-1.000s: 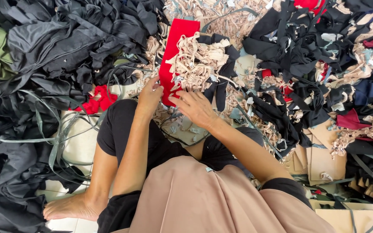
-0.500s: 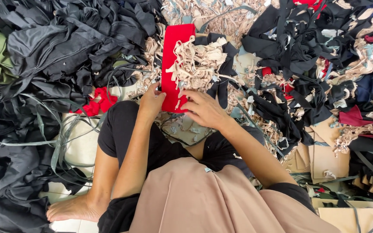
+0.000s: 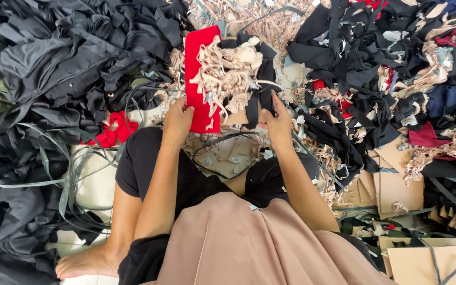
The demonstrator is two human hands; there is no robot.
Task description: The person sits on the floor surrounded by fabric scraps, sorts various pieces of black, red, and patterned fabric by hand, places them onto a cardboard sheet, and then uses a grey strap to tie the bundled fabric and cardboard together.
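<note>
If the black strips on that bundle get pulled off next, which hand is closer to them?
Probably the right hand: it sits at the lower edge of the black strips, on the bundle's right side. The left hand grips the red cloth on the far side, across the beige scraps.

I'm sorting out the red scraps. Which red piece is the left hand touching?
The long flat red strip at top centre, under the left hand. The crumpled red scrap lies apart by the knee, untouched.

Left hand (image 3: 178, 120) and right hand (image 3: 277, 124) raised, fingers curled.
</note>
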